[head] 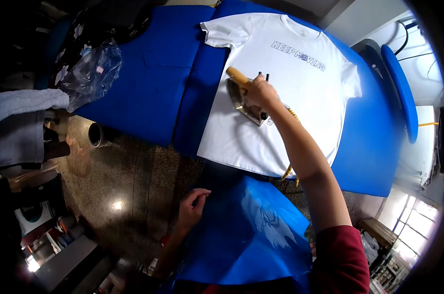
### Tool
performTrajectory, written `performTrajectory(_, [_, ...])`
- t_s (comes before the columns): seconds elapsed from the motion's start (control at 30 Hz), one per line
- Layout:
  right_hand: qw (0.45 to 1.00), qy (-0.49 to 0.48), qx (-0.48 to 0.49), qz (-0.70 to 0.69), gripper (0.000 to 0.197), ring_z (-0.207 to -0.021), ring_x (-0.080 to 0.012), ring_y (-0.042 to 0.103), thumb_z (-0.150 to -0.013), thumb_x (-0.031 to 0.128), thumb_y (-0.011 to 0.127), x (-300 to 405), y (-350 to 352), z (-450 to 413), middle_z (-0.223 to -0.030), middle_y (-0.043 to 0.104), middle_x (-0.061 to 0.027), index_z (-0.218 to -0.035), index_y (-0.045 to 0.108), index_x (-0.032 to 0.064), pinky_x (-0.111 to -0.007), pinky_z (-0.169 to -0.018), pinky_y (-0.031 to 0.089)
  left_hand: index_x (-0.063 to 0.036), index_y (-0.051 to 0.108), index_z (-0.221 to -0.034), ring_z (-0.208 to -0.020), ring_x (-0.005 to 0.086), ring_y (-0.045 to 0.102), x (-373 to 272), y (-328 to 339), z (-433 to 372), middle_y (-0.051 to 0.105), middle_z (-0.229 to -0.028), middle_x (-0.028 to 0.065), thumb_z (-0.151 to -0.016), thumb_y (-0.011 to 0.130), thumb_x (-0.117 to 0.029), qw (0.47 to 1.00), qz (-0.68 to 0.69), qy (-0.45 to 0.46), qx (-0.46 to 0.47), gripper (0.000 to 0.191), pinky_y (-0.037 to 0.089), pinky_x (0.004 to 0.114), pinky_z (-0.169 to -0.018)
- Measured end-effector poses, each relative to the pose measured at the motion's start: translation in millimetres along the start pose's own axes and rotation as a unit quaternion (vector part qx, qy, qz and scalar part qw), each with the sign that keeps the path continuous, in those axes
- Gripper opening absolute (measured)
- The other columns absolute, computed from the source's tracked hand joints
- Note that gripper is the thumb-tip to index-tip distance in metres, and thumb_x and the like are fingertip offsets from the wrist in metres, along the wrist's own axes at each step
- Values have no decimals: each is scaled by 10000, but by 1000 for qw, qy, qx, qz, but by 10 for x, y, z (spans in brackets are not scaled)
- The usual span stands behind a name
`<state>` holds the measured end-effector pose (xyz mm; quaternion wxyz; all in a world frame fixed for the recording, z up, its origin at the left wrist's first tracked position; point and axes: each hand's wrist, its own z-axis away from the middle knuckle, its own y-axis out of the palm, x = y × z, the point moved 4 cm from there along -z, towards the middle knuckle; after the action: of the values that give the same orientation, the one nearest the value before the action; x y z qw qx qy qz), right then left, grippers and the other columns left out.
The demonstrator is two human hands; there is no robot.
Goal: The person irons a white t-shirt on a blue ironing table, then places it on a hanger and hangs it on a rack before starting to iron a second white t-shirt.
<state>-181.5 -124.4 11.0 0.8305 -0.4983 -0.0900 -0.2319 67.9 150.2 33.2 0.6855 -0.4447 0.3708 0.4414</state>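
My right hand (260, 92) grips the wooden handle of a metal clothes iron (240, 101). The iron rests on the left middle part of a white short-sleeved T-shirt (299, 88), which lies spread on a blue padded ironing table (369, 147). Printed lettering and a small ball motif cross the shirt's chest. Part of another mark shows beside the iron's tip. A yellow cord (288, 172) hangs near my right forearm at the hem. Low in front of the table is my left hand (192, 209), loosely curled with nothing visible in it, beside a blue plastic apron (225, 242).
A clear plastic bag (93, 75) and dark patterned fabric (62, 73) lie at the table's left end. A white cloth (27, 103) hangs farther left. Narrow blue padded boards (400, 92) stand at the right. Below the table is a round pipe-like opening (96, 135) above the speckled floor (133, 183).
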Motion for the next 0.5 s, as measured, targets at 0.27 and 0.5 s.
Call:
performTrajectory(0.27, [994, -109, 22, 21, 519, -708, -390, 634, -853, 316, 478, -100, 831, 956, -761, 628, -251, -1107, 364, -122, -447, -635, 510, 14, 604, -950, -856, 249, 616, 237, 247, -399, 619, -927, 135, -870, 502, -30, 992, -50, 118, 7, 138, 476, 290, -739])
performTrajectory(0.5, [997, 7, -79, -24, 584, -668, -374, 634, -797, 417, 595, -889, 761, 1264, -699, 619, -232, -979, 402, -104, -436, -610, 511, 12, 609, -957, -843, 265, 617, -71, 345, -851, 624, -934, 140, -879, 505, -64, 978, -99, 178, 50, 151, 480, 305, -728])
